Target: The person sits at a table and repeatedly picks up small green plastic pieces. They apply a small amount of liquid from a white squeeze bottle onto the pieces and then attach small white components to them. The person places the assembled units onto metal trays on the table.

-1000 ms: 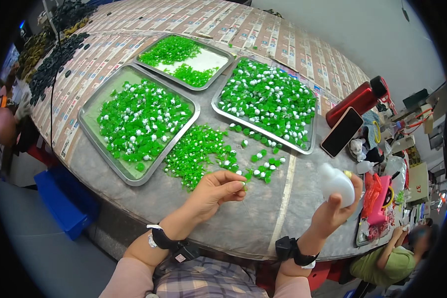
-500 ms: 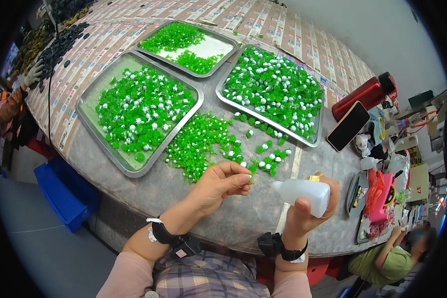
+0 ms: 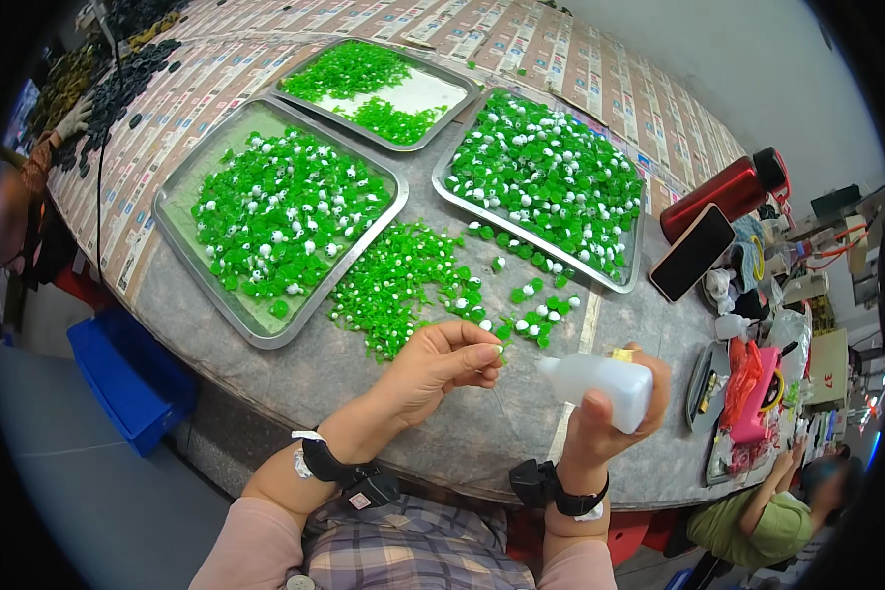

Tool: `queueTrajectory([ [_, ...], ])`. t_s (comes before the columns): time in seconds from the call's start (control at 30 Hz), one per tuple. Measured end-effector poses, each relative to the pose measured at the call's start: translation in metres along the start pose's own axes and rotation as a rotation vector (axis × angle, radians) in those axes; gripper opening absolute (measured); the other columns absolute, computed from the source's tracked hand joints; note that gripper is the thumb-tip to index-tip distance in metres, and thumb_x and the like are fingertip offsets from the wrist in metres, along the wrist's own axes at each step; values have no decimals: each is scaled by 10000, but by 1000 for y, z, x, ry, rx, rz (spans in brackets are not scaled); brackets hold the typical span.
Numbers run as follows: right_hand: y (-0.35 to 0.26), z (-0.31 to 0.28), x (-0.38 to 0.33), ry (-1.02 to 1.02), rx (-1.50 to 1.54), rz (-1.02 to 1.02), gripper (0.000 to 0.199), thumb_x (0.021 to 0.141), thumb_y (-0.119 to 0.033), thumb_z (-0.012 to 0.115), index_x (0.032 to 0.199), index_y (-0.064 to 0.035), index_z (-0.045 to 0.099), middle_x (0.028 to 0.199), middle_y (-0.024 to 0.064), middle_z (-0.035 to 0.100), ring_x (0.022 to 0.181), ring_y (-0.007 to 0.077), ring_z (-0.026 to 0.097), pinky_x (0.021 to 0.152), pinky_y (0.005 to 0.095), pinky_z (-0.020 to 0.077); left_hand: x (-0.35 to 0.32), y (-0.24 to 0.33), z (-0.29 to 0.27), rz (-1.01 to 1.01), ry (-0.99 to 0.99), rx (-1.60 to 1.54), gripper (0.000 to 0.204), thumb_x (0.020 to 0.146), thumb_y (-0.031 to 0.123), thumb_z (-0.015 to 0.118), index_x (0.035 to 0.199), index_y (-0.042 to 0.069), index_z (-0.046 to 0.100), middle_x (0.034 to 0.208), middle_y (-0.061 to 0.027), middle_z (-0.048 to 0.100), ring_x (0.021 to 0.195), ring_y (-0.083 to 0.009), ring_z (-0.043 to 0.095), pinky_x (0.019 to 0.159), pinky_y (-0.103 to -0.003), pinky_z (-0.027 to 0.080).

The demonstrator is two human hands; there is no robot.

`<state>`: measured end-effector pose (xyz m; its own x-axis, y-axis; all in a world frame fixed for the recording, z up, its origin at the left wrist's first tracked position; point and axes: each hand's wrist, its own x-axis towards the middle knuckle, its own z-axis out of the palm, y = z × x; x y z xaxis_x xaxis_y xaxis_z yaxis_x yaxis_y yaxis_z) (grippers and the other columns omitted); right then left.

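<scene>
My left hand (image 3: 441,369) is closed in a pinch on a small green plastic piece (image 3: 502,356), mostly hidden by the fingertips. Wrapped in my right hand (image 3: 619,408) is a white translucent squeeze bottle (image 3: 605,385), tipped so its nozzle points left toward the pinched piece, with a gap between them. Just beyond my left hand lies a loose pile of small green pieces (image 3: 388,285) on the grey tabletop. Several green pieces with white balls (image 3: 536,324) are scattered past the nozzle.
Metal trays of green-and-white pieces stand at the left (image 3: 172,211) and right (image 3: 536,258); a third tray (image 3: 452,103) lies behind. A phone (image 3: 693,253) leans by a red bottle (image 3: 713,197). A blue bin (image 3: 128,379) sits below the left edge. Other people are at both sides.
My hands and the squeeze bottle keep nearly the same places. The green piece at my left fingertips shows slightly differently, and the whole view has shifted a little.
</scene>
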<state>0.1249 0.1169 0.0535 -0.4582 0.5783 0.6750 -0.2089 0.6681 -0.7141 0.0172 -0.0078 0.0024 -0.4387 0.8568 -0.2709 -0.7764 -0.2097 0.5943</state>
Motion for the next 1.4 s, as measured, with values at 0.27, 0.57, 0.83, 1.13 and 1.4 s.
queueTrajectory([
  [0.27, 2, 0, 0, 42, -17, 37, 523, 583, -408, 715, 831, -13, 480, 729, 42, 447, 638, 160, 446, 574, 273, 364, 1, -1, 0, -2, 13, 13, 91, 775, 135, 566, 808, 54, 542, 715, -42, 573, 648, -111, 562, 606, -239, 477],
  [0.57, 1, -3, 1, 101, 21, 17, 511, 599, -431, 691, 787, -6, 479, 685, 35, 439, 605, 157, 440, 559, 280, 357, 2, -4, 2, 186, 59, 163, 72, 752, 59, 574, 811, 18, 563, 724, -54, 575, 658, -127, 565, 620, -251, 473],
  [0.83, 2, 0, 2, 60, 33, -25, 478, 608, -411, 687, 785, -14, 487, 672, 26, 445, 559, 144, 421, 508, 269, 332, -1, -4, 3, 328, 69, 320, 76, 731, -16, 567, 803, 9, 570, 771, -54, 561, 687, -124, 552, 644, -236, 461],
  [1.13, 10, -3, 1, 160, 0, 4, 484, 625, -416, 673, 799, -8, 479, 675, 39, 455, 566, 134, 444, 523, 250, 366, -1, -3, 3, 344, 65, 325, 74, 736, -26, 555, 798, 10, 571, 781, -56, 562, 693, -122, 550, 644, -235, 460],
  [1.4, 50, -54, 45, 158, -42, 366, 280, 755, -141, 576, 937, -7, 411, 785, 72, 513, 681, 112, 505, 617, 208, 401, -3, -2, 1, 353, 146, 260, 79, 739, 2, 566, 817, 13, 568, 737, -59, 585, 659, -126, 564, 621, -236, 466],
])
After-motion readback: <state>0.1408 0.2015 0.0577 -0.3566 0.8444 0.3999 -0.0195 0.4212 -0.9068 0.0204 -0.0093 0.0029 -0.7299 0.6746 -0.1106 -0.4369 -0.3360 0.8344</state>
